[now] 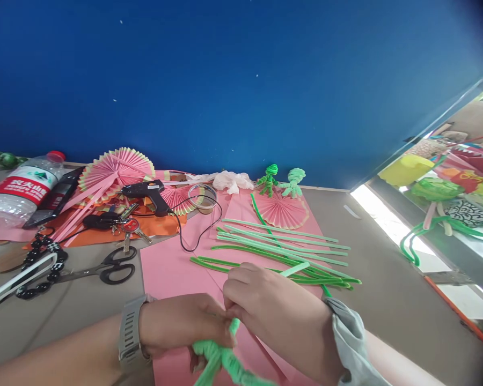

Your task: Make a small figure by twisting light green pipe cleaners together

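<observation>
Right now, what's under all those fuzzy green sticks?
Pink paper shows between the fuzzy green sticks, and grey tabletop around their right ends. Whatever is directly beneath the sticks, or behind the right hand, is covered.

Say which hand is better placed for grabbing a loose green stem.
Probably the right hand: it is nearer the loose green stems; the left hand, farther off, holds the twisted green piece.
</observation>
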A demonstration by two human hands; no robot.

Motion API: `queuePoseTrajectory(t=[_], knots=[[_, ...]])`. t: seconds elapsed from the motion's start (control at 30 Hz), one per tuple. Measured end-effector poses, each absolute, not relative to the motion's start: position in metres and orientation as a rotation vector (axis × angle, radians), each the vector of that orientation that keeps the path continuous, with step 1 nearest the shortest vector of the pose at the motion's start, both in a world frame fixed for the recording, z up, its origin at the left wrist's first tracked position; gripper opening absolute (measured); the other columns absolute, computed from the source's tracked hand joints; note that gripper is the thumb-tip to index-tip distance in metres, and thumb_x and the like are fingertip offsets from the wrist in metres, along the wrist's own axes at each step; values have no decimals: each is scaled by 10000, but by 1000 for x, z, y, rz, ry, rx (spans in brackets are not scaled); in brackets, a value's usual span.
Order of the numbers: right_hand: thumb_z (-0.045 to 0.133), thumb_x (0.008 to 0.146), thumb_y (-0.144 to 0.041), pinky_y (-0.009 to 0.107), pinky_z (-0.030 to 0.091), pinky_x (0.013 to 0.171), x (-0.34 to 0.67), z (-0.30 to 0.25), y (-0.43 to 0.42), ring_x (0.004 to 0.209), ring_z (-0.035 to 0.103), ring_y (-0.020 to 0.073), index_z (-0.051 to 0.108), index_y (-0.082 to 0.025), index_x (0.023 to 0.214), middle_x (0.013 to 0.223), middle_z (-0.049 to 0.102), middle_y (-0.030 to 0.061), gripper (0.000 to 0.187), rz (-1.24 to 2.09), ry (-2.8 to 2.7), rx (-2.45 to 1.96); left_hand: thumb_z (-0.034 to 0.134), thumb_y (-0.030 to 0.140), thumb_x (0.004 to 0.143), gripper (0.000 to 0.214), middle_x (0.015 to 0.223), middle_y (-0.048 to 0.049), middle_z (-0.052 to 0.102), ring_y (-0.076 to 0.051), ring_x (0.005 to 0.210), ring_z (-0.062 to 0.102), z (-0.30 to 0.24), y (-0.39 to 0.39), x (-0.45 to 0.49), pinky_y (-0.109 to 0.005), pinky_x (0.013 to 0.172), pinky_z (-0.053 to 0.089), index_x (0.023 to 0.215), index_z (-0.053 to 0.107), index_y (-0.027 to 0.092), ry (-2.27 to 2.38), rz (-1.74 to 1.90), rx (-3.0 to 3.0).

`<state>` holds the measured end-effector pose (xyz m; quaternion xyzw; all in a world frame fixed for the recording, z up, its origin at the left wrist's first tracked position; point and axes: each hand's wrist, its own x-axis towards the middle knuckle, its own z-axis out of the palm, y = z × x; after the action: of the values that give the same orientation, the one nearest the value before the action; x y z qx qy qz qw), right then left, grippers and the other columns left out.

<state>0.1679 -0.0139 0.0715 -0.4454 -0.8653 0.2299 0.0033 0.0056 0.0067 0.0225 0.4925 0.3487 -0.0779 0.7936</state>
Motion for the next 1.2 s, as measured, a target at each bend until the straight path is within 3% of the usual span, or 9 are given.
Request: queuePoseTrajectory(t=[0.27, 0.47, 0.6, 0.73, 0.87, 1.03, 1.2], knots=[[495, 814, -136, 198, 332, 534, 192, 106, -6, 574, 438, 85, 514, -189, 715, 673, 525, -42, 114, 977, -2348, -1499, 507, 334, 815, 197, 577, 45, 470, -48, 424, 415, 32, 11, 0, -176, 437, 337, 758, 521, 146, 597, 311, 1005], [531, 832, -284, 187, 327, 512, 204, 105, 5, 591, 422, 83, 531, -177, 707, 662, 503, -40, 164, 1324, -2389, -1403, 496, 406, 816, 279, 621, 33, 424, -65, 474, 434, 40, 8, -7, -194, 485, 388, 704, 495, 151, 516, 200, 1290], [562, 818, -265, 176, 333, 547, 207, 96, 11, 648, 436, 78, 565, -177, 765, 726, 518, -43, 103, 1479, -2458, -1234, 406, 404, 859, 318, 617, 23, 414, -97, 551, 440, 46, 8, -8, -206, 536, 370, 686, 497, 153, 536, 171, 1702], [557, 819, -265, 174, 327, 539, 210, 91, 15, 627, 412, 73, 571, -167, 769, 702, 477, -47, 111, 1536, -2443, -1200, 285, 355, 906, 340, 675, -1, 473, -118, 621, 443, 52, 10, -7, -212, 601, 362, 817, 550, 161, 541, 154, 1883], [572, 810, -261, 171, 340, 542, 210, 88, 18, 627, 440, 72, 587, -146, 794, 712, 517, -36, 118, 1615, -2442, -1150, 318, 244, 885, 253, 673, 1, 469, -122, 614, 420, 53, 11, -5, -209, 611, 349, 709, 486, 176, 410, 89, 2009], [583, 795, -191, 183, 358, 578, 197, 84, 13, 687, 512, 92, 598, -152, 764, 764, 602, -19, 52, 1471, -2576, -1188, 403, 165, 812, 175, 625, 21, 443, -120, 593, 405, 45, 8, -3, -209, 585, 328, 639, 406, 190, 331, 45, 2103], [551, 780, -131, 206, 343, 551, 179, 77, 2, 636, 521, 108, 594, -176, 736, 740, 615, -21, 76, 1146, -2507, -1481, 368, 261, 841, 262, 551, 34, 385, -109, 527, 369, 33, 8, -3, -216, 501, 294, 597, 419, 180, 595, -3, 1938]])
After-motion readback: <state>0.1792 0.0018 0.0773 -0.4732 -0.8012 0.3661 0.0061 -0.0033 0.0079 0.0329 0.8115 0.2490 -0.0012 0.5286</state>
